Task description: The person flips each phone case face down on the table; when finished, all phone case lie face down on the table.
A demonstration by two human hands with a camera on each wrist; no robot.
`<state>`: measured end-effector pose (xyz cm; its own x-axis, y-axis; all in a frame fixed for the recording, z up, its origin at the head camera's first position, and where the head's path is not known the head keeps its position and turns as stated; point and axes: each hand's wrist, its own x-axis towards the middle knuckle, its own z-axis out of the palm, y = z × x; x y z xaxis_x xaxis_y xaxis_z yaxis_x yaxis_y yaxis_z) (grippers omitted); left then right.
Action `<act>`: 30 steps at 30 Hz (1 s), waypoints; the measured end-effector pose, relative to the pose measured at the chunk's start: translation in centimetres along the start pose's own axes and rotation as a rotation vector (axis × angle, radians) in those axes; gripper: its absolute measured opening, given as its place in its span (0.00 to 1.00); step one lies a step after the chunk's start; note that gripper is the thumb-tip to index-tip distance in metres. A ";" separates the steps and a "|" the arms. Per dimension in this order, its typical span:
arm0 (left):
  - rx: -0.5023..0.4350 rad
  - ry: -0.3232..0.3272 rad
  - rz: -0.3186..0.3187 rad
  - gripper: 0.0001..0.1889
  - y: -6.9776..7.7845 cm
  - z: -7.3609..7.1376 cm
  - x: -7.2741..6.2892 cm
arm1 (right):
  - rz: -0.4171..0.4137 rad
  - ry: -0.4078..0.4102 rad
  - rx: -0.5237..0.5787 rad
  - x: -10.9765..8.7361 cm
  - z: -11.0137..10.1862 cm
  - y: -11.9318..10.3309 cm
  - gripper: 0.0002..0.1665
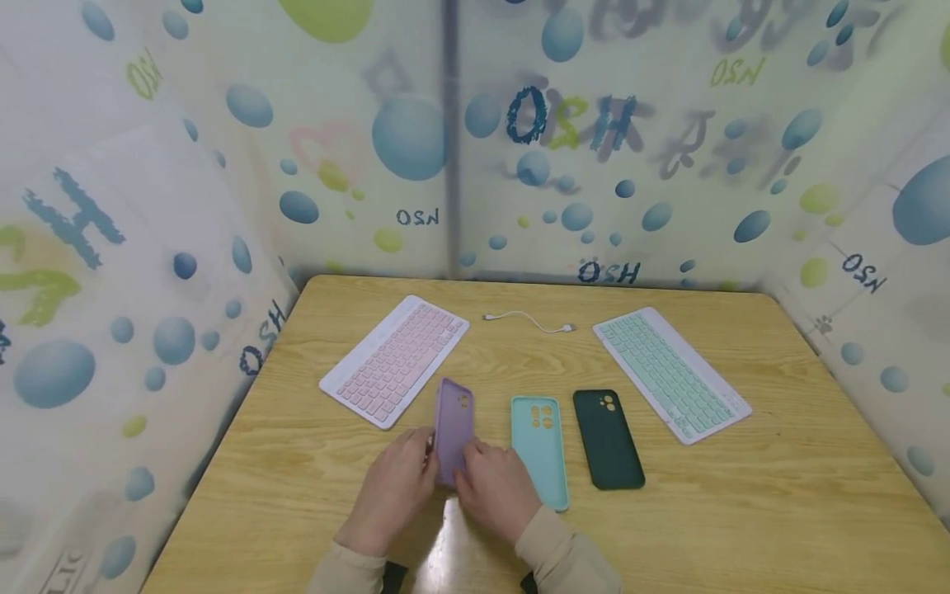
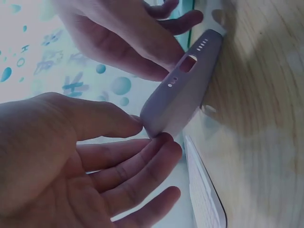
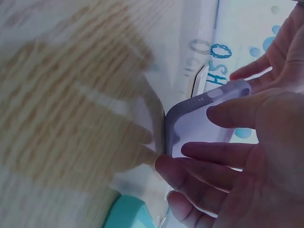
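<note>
A light purple phone case (image 1: 454,433) with camera cutouts is held between both hands, tilted up on one long side. The left hand (image 1: 401,478) pinches its near left corner; in the left wrist view, the thumb (image 2: 109,118) and fingertips meet at that corner of the case (image 2: 178,90), beside the port opening. My right hand (image 1: 500,487) is at the case's right side, and in the right wrist view its fingertips touch the rim while the thumb (image 3: 235,113) lies along the near edge. Right of the hands lies a turquoise phone case (image 1: 538,450), overlapped by the right hand.
A dark green phone case (image 1: 609,441) lies right of the turquoise one. Behind the left hand is a white keyboard with pink keys (image 1: 397,363); a green-keyed keyboard (image 1: 671,375) sits at the right. A short white cable (image 1: 529,317) lies near the wooden table's (image 1: 801,495) back edge.
</note>
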<state>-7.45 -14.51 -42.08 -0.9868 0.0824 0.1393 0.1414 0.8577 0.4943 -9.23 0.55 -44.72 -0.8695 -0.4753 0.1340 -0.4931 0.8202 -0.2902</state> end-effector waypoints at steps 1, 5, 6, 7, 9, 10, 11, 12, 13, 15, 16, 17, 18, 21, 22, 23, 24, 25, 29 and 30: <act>-0.005 0.002 0.000 0.14 0.0 0.0 0.0 | -0.002 0.001 0.002 0.0 0.0 0.0 0.11; -0.032 0.015 0.016 0.14 0.2 -0.1 0.0 | -0.024 0.005 0.003 -0.1 0.2 -0.1 0.08; -0.046 0.018 0.015 0.15 0.2 -0.1 0.0 | -0.032 0.006 0.003 -0.1 0.2 -0.2 0.08; -0.059 0.018 0.016 0.14 0.3 -0.1 0.0 | -0.041 0.006 0.003 -0.1 0.2 -0.2 0.08; -0.085 0.018 0.021 0.15 0.5 -0.2 0.1 | -0.052 -0.005 0.004 -0.1 0.3 -0.2 0.09; -0.098 0.015 0.019 0.15 0.5 -0.2 0.2 | -0.056 -0.013 0.003 -0.1 0.4 -0.2 0.11; -0.108 0.010 0.017 0.15 0.6 -0.2 0.2 | -0.062 -0.018 -0.003 -0.1 0.5 -0.3 0.13; -0.116 0.006 0.016 0.15 0.8 -0.3 0.2 | -0.062 -0.028 -0.004 -0.1 0.5 -0.3 0.14; -0.119 0.000 0.019 0.15 0.9 -0.3 0.3 | -0.060 -0.039 -0.007 -0.1 0.6 -0.3 0.16; -0.123 -0.016 0.020 0.16 1.0 -0.3 0.3 | -0.055 -0.058 -0.024 -0.1 0.7 -0.4 0.17; -0.129 -0.026 0.018 0.17 1.1 -0.2 0.3 | -0.051 -0.065 -0.033 -0.1 0.8 -0.4 0.18; -0.134 -0.036 0.021 0.17 1.2 -0.2 0.3 | -0.047 -0.072 -0.039 -0.1 0.9 -0.4 0.19; -0.140 -0.043 0.025 0.17 1.3 -0.1 0.4 | -0.044 -0.078 -0.044 -0.1 0.9 -0.4 0.19; -0.168 -0.065 0.024 0.18 1.4 0.1 0.4 | -0.040 -0.096 -0.054 -0.2 0.9 -0.4 0.21; -0.177 -0.068 0.024 0.18 1.4 0.2 0.4 | -0.043 -0.100 -0.054 -0.2 1.0 -0.3 0.21; -0.184 -0.070 0.025 0.18 1.4 0.3 0.5 | -0.046 -0.104 -0.053 -0.2 1.0 -0.2 0.20; -0.188 -0.071 0.024 0.18 1.5 0.4 0.5 | -0.049 -0.112 -0.047 -0.3 0.9 0.0 0.20; -0.197 -0.075 0.023 0.19 1.4 0.5 0.5 | -0.047 -0.118 -0.035 -0.3 0.9 0.1 0.21; -0.210 -0.068 0.024 0.19 1.4 0.9 0.4 | -0.003 -0.067 0.040 -0.2 0.4 0.7 0.20; -0.202 -0.061 0.025 0.19 1.3 0.9 0.4 | 0.014 -0.029 0.070 -0.2 0.2 0.8 0.20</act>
<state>-7.71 -12.87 -42.17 -0.9848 0.1382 0.1051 0.1732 0.7362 0.6542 -9.44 1.26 -45.16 -0.8749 -0.4734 0.1024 -0.4765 0.8033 -0.3574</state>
